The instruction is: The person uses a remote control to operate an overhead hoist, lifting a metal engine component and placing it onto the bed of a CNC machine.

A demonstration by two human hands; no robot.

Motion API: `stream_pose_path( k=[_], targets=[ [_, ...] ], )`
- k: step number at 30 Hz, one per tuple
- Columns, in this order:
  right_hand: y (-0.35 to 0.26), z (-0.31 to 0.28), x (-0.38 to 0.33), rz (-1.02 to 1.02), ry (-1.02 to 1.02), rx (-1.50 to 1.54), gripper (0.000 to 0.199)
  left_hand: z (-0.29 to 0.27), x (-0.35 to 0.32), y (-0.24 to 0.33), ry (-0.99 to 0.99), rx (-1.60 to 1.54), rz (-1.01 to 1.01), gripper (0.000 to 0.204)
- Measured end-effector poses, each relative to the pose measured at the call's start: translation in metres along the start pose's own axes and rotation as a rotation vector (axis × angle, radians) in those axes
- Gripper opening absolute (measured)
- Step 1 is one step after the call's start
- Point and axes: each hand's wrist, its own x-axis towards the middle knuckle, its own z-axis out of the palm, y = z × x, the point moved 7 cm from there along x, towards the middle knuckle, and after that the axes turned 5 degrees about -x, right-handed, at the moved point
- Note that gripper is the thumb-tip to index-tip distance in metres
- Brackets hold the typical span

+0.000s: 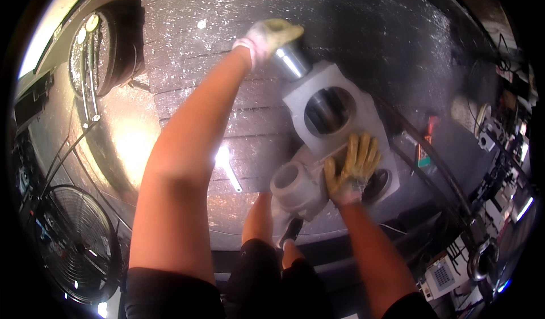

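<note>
The two gloved hands stand well apart. The left hand [274, 36] is closed over the far end of a bright cylinder [293, 62], whose near end meets the casting's [322, 141] far corner; whether they are joined cannot be told. The right hand [353, 168], palm down with fingers spread, rests on the casting, nearer the body. For good control, the right palm should probably bear steadily on the body of the casting, fingers kept out of the bore [330, 110] ahead of it, while the left turns or shifts the cylinder along its own axis. Dark bench [227, 100] extends left of the casting and beyond the left hand; between the forearms lies a metal tool [230, 170]. Right of the right hand, a hose [438, 159] bounds sideways travel; nearer the body runs the bench's edge.
</note>
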Motion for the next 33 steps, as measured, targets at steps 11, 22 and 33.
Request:
stream_pose_path(
  k=[11,22,33],
  targets=[
    [0.224,0.037,-0.184,1.006,0.419,1.025,0.044,0.019,-0.033,0.031,0.064,0.566,-0.105,0.061],
    [0.146,0.1,-0.13,-0.465,-0.197,-0.53,0.051,0.022,-0.025,0.02,0.057,0.527,0.01,0.069],
    [0.168,0.121,-0.128,-0.481,-0.078,-0.388,0.06,0.014,-0.019,0.033,0.178,0.645,0.176,0.036]
  ],
)
